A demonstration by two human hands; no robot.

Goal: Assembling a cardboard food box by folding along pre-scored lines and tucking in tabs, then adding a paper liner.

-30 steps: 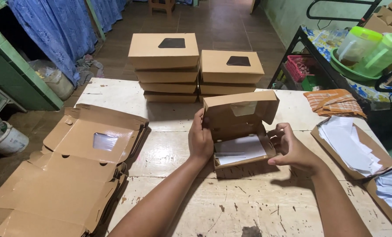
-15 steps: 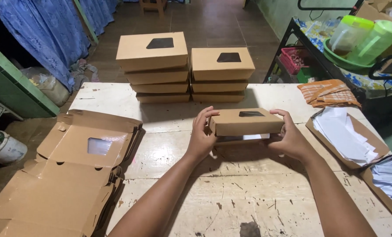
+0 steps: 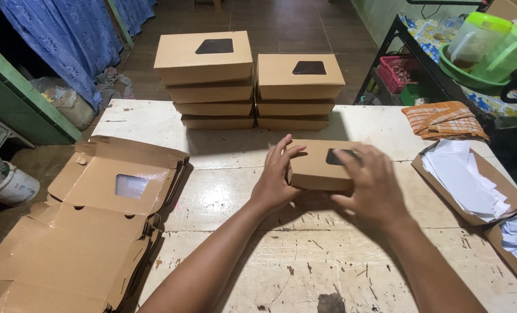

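Brown cardboard boxes (image 3: 203,58), orange striped cloth (image 3: 444,119), blue patterned curtain (image 3: 67,40), green jugs (image 3: 490,37).

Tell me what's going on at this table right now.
A person holds a closed brown cardboard box on the worn white table, left hand gripping its side, right hand pressed over its windowed lid. Behind it stand two stacks of finished boxes. A pile of flat unfolded boxes lies to the left, white paper sheets to the right.

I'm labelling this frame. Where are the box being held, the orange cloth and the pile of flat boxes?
box (image 3: 313,168), head view, brown front wall.
orange cloth (image 3: 444,119), head view, middle of the folds.
flat boxes (image 3: 90,226), head view, top sheet.
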